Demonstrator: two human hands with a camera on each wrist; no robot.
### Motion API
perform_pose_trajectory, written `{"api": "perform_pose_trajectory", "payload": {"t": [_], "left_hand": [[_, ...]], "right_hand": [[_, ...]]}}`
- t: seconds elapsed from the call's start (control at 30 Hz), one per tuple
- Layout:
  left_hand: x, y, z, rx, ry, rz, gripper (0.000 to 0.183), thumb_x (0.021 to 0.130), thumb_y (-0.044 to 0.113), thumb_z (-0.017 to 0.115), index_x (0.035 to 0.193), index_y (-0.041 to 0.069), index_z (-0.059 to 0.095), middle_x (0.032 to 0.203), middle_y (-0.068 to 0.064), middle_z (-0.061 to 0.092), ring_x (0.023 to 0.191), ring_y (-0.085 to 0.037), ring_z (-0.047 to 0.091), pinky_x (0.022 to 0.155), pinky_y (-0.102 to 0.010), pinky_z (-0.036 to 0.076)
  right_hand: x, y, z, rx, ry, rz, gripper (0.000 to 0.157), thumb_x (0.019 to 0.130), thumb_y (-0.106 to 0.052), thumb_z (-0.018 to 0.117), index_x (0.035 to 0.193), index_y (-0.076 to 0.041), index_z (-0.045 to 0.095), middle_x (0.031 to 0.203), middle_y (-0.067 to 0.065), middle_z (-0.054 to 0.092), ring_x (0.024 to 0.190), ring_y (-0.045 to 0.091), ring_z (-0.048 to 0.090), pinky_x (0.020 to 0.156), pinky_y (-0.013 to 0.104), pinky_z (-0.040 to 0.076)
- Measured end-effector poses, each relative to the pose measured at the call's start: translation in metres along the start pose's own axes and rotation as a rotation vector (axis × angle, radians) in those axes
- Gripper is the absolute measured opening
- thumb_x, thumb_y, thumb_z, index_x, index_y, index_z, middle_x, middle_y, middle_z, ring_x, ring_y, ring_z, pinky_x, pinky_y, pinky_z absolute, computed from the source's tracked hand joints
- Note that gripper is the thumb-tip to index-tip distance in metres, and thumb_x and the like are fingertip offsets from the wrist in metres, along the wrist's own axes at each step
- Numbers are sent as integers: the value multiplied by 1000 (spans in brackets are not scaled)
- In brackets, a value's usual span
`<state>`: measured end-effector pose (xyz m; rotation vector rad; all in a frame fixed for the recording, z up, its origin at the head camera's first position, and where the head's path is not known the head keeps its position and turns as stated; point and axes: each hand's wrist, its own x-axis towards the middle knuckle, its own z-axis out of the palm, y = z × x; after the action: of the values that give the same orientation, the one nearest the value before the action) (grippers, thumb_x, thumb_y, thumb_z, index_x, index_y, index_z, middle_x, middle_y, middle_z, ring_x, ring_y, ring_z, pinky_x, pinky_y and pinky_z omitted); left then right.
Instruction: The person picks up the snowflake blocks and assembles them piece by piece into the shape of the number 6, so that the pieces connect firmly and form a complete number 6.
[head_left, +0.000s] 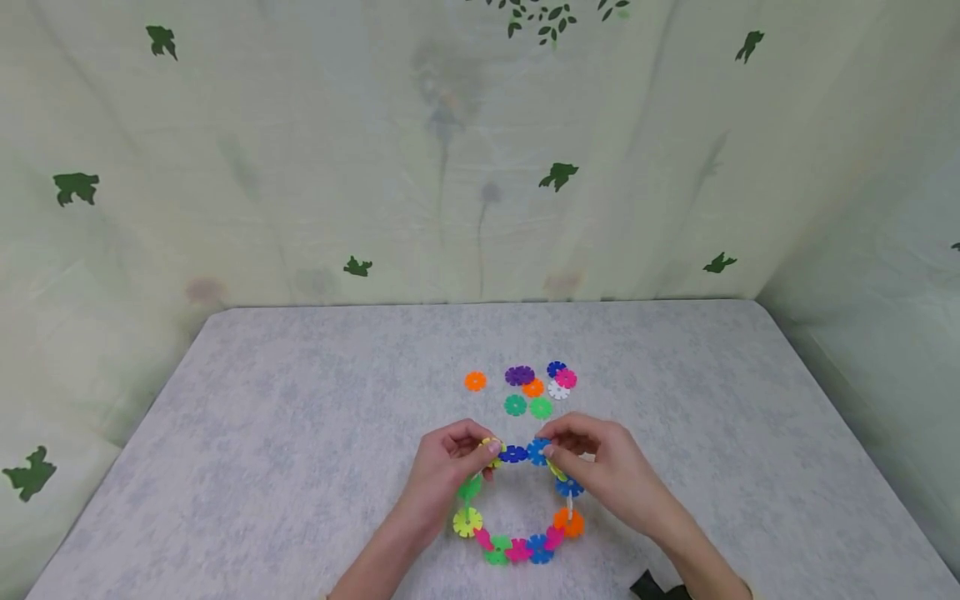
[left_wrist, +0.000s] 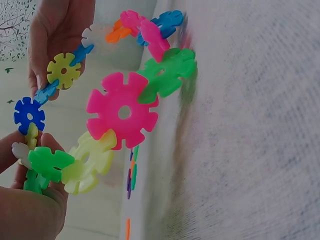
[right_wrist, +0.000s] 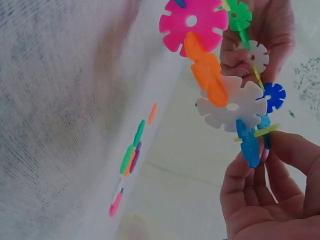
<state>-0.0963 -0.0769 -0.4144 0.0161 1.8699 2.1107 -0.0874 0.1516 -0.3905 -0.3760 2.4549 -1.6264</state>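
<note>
Notched plastic discs, slotted edge to edge, form a many-coloured ring held up between both hands; a pink disc (left_wrist: 123, 111) is on its near side. At the ring's far side, my left hand (head_left: 442, 473) pinches a yellow disc (head_left: 491, 442) between thumb and fingers. My right hand (head_left: 603, 462) grips a light blue disc (head_left: 537, 452). Between the two hands sits a dark blue disc (head_left: 513, 453), joined to the discs on either side. Green discs (left_wrist: 50, 162) hang by the left fingers, and a white disc (right_wrist: 232, 106) stands near the right fingers.
Loose discs lie beyond the hands on the grey table (head_left: 337, 400): an orange one (head_left: 476, 381), a purple one (head_left: 520, 376), a green one (head_left: 515, 405) and several others. A black object (head_left: 658, 587) is at the front edge by the right forearm. A patterned curtain (head_left: 300, 167) hangs behind.
</note>
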Motion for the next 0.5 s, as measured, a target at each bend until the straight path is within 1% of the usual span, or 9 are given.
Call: {"api": "perform_pose_trajectory", "payload": {"t": [0.1, 0.2, 0.43, 0.5], "left_hand": [[-2, 3, 2, 16, 1, 26, 21, 88, 14, 75, 96, -3, 66, 86, -10, 67, 70, -21, 60, 69, -29, 53], [-4, 5, 3, 22, 1, 47, 21, 88, 13, 75, 96, -4, 65, 87, -10, 66, 71, -22, 60, 70, -30, 53], [-5, 5, 4, 15, 10, 63, 21, 88, 12, 74, 96, -5, 65, 86, -11, 66, 72, -22, 60, 71, -30, 53], [-5, 5, 4, 18, 8, 68, 21, 89, 11, 74, 96, -6, 64, 87, -11, 65, 74, -25, 60, 71, -30, 54]], "right_hand": [[-2, -2, -1, 4, 18, -21, 12, 94, -16, 68, 103, -23, 70, 94, -5, 67, 84, 19, 63, 75, 33, 55], [-4, -4, -2, 10, 27, -36, 13, 94, -15, 68, 103, -24, 69, 94, -5, 67, 84, 18, 63, 75, 34, 55], [-6, -5, -1, 17, 25, -57, 14, 94, -14, 68, 103, -25, 69, 93, -5, 67, 83, 18, 62, 74, 34, 55], [-6, -6, 0, 13, 20, -70, 15, 94, -13, 68, 102, -25, 69, 93, -6, 66, 83, 17, 62, 73, 34, 55]]}}
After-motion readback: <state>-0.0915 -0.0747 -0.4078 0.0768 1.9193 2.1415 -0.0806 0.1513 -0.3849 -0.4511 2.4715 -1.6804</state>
